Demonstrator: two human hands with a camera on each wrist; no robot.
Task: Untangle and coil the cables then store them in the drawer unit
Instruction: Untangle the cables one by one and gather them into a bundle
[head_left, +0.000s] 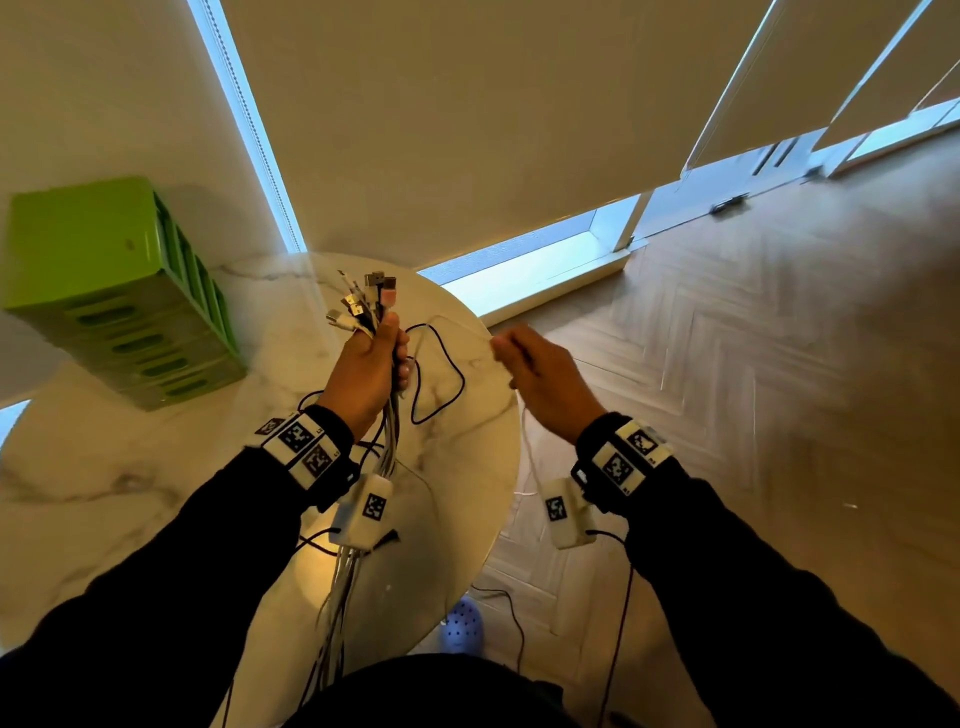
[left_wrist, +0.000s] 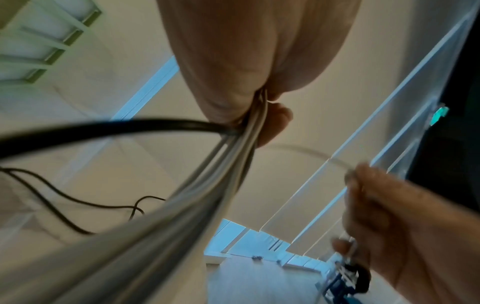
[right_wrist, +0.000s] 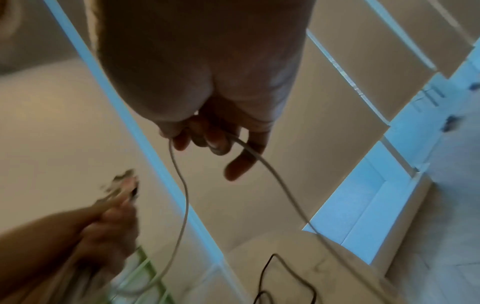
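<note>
One white cable (right_wrist: 182, 197) is being separated from the bundle (head_left: 387, 436). The bundle stands roughly upright above the table (head_left: 467, 467), plug ends (head_left: 366, 299) fanned out at the top and tails hanging down past the table edge toward the person. The left hand (head_left: 366, 376) is closed around the bundle just below the plugs; in the left wrist view the strands run tight out of the fist. The right hand (head_left: 545, 379) is held beside the left hand and apart from it, over the table rim, fingers curled on the white cable. In the right wrist view this cable passes through the fingers (right_wrist: 213, 142) and drops in two runs, one toward the left hand, the other toward the table.

Procedure, as judged from this position:
1. Keep the left grip firm near the plugs so the other cables do not follow
2. Draw the white cable sideways, slowly, and let it slide through the right fingers
3. If it snags, stop and slacken; pulling harder is likely to tighten a knot
4. Watch the black cable (head_left: 441, 374), which loops out beside the left hand and may catch

The drawer unit (head_left: 124, 291) stands on the table to the left, well apart from both hands
</note>
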